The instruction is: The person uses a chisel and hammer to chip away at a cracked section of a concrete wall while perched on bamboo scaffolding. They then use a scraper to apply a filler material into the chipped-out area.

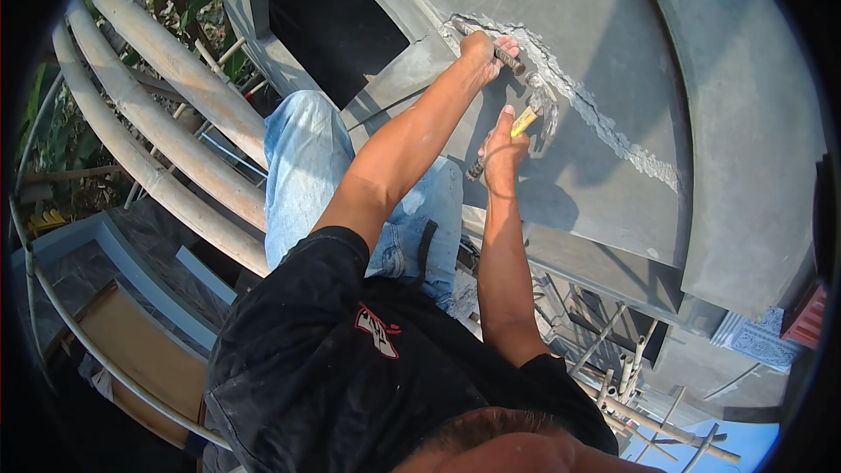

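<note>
Head view, clock taken from mid-picture. Left hand (479, 49) between 12 and 1, closed round a ribbed metal rod (509, 60). Rod slants, far end toward 12, at the upper end of a rough chipped groove (585, 103); near end toward 1. Right hand (503, 151) at about 2, closed on a hammer (524, 122): yellow on handle, black grip end showing below the fist, dusty curved head toward 1–2. Head just beside the rod's near end; cannot tell if they touch.

Groove pale, broken-edged, runs from just past 12 to nearly 3 across a smooth grey wall (613, 35). Dark opening (328, 26) at 11. Thick pale poles (166, 105) at 9–10, foliage behind. Faded jeans (302, 144) near centre, toward 10; black shirt (342, 377) at 6–7. Thinner poles (674, 431) at 4–5.
</note>
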`<action>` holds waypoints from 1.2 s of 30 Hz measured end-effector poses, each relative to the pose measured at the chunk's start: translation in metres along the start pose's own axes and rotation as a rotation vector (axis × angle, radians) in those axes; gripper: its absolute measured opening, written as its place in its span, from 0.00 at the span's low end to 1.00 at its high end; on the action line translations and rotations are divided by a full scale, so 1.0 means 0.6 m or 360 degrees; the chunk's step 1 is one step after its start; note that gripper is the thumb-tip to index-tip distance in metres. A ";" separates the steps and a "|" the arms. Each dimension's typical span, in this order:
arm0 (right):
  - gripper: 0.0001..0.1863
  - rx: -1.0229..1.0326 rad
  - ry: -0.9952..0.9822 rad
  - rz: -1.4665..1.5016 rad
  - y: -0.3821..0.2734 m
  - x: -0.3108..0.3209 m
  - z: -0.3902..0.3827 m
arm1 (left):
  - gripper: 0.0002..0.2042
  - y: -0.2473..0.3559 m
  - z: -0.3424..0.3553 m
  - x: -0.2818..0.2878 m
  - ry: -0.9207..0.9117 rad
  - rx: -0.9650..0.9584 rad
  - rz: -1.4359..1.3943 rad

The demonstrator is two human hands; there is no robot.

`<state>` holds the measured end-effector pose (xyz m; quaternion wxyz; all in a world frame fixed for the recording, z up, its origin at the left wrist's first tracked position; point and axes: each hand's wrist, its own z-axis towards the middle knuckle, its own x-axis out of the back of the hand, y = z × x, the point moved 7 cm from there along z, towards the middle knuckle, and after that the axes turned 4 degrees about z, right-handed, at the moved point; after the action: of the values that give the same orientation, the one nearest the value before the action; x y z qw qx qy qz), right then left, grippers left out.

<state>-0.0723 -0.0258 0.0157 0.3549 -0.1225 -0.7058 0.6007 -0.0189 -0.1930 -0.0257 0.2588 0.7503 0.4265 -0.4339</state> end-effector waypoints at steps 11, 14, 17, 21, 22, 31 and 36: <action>0.21 -0.0300 -0.0222 0.0144 -0.010 0.001 -0.007 | 0.19 -0.006 -0.007 0.010 0.0107 -0.0040 -0.0038; 0.21 -0.0183 -0.0196 0.0061 0.008 0.017 -0.015 | 0.18 -0.008 -0.014 0.020 0.0068 -0.0077 0.0015; 0.22 -0.0244 -0.0156 0.0232 0.023 0.029 -0.044 | 0.17 -0.024 -0.049 0.033 0.0015 -0.0216 0.0433; 0.21 -0.0322 -0.0172 0.0293 0.044 0.033 -0.063 | 0.14 -0.016 -0.047 0.047 0.0023 -0.0199 0.0547; 0.21 -0.0301 -0.0194 0.0267 0.051 0.038 -0.063 | 0.14 -0.015 -0.045 0.050 0.0040 -0.0173 0.0555; 0.21 -0.0249 -0.0208 0.0265 0.066 0.066 -0.081 | 0.09 0.019 -0.053 0.126 0.0378 -0.0433 0.1061; 0.23 -0.0267 -0.0199 0.0316 0.088 0.079 -0.095 | 0.09 0.023 -0.060 0.096 0.0191 -0.0548 0.1221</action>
<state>-0.0826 0.0592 -0.0157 0.2375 -0.1832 -0.7587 0.5782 0.0232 -0.1487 -0.0579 0.4977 0.8244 0.1970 -0.1842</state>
